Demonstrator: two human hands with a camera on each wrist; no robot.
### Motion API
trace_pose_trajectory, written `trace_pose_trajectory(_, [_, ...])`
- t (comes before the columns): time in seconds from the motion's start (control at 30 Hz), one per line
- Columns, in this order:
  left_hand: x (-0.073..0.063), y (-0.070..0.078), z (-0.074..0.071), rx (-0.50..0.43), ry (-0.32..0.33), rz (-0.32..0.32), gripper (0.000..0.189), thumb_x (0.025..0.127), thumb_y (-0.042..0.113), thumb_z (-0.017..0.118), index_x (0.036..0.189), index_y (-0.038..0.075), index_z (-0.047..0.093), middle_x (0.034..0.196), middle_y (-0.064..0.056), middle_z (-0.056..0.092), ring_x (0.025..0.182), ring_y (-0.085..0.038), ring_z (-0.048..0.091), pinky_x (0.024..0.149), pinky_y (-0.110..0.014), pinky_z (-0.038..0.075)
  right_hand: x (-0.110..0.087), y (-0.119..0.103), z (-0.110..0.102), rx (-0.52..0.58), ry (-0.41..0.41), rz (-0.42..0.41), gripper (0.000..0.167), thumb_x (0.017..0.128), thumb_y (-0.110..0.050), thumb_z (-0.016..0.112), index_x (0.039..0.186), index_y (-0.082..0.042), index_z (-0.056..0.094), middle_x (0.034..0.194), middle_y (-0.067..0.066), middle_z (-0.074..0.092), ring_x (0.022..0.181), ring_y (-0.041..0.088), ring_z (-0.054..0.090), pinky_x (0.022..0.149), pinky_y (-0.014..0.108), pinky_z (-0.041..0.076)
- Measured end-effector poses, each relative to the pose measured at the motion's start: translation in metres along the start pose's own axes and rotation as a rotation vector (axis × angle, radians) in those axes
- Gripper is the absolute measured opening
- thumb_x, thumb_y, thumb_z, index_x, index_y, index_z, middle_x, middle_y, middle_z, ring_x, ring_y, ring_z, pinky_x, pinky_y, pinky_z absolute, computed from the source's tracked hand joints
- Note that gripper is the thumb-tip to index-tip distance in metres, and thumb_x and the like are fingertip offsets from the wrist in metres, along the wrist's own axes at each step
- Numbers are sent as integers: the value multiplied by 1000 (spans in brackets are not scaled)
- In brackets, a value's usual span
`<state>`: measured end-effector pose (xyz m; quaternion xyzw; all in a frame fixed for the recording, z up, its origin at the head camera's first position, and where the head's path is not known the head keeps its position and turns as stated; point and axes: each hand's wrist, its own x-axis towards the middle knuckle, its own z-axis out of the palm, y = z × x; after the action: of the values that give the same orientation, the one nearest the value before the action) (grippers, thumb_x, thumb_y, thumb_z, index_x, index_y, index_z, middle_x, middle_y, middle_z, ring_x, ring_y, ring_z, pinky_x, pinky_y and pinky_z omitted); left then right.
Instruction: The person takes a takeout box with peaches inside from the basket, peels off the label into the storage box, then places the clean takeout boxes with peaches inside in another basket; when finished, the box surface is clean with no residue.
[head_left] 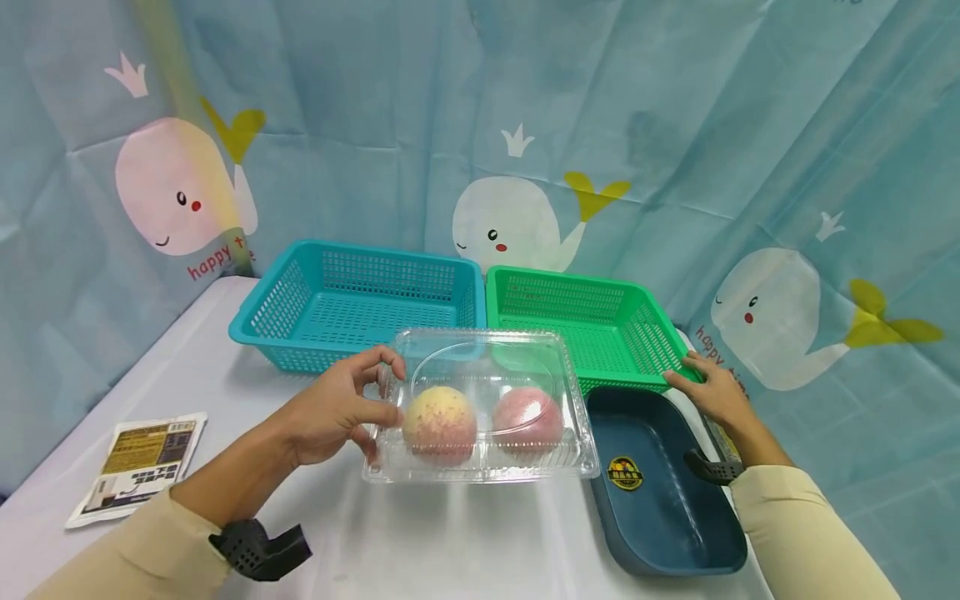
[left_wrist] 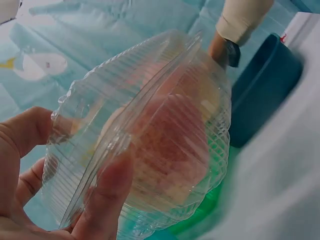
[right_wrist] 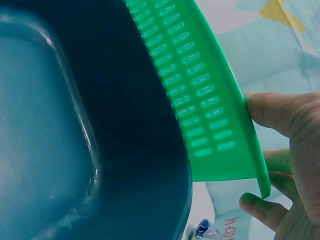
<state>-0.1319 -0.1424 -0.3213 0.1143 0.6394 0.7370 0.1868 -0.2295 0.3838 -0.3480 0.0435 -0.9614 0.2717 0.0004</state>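
Observation:
A clear plastic clamshell box [head_left: 480, 479] hangs above the table in front of the baskets, its lid down. Inside sit two round, peach-like pieces: a yellow and pink one [head_left: 440, 421] and a pinker one [head_left: 527, 419]. My left hand [head_left: 341, 408] grips the box by its left side, thumb and fingers on opposite faces, as the left wrist view [left_wrist: 102, 195] shows through the plastic. Over at the right, my right hand [head_left: 716, 392] pinches the front right corner rim of a green basket [right_wrist: 200, 110]; its thumb touches the rim and the other fingers lie beyond it.
Left of the green basket stands a blue perforated basket [head_left: 281, 343]. A dark blue tub [head_left: 652, 450] with a yellow sticker is in front of the green basket. A flat printed packet [head_left: 138, 467] lies on the white table [head_left: 300, 517] at left. A whale-print curtain [head_left: 360, 125] hangs behind.

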Motion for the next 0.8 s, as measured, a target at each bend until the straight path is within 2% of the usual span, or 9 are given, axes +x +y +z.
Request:
trace_pose_trajectory(0.23, [21, 39, 9, 44, 47, 29, 42, 78, -7, 72, 109, 8, 48, 105, -22, 37, 84, -40, 59, 54, -48, 57, 0, 1, -1, -5, -5, -4, 79, 97, -46, 54, 144, 14, 29, 155, 27, 14, 136, 54, 12, 100, 71, 22])
trace_pose_trajectory(0.33, [36, 54, 15, 38, 50, 22, 40, 79, -7, 71, 109, 9, 48, 99, -18, 36, 77, -33, 55, 52, -46, 57, 1, 2, -1, -16, -4, -1, 80, 97, -47, 54, 143, 14, 29, 154, 27, 15, 136, 54, 13, 100, 71, 23])
trace_pose_trajectory(0.43, [55, 67, 25, 15, 25, 10, 40, 81, -7, 70, 110, 9, 48, 93, -16, 37, 69, -27, 50, 50, -46, 56, 1, 4, -2, -25, -5, 9, 81, 97, -48, 53, 143, 14, 30, 154, 27, 16, 135, 54, 13, 100, 71, 23])
trace_pose_trajectory(0.63, [93, 83, 44, 6, -9, 0, 45, 81, -6, 70, 116, 7, 46, 78, -12, 39, 60, -23, 45, 48, -47, 55, 2, 4, -2, -42, -7, 15, 80, 97, -48, 52, 143, 13, 31, 153, 28, 18, 135, 55, 16, 101, 71, 22])
trace_pose_trajectory(0.8, [125, 87, 55, 38, -17, 9, 46, 82, -5, 70, 119, 4, 45, 93, -17, 42, 57, -24, 43, 50, -47, 56, 4, 2, -2, -45, 4, 5, 78, 96, -47, 54, 143, 12, 33, 153, 27, 20, 134, 55, 18, 101, 70, 23])
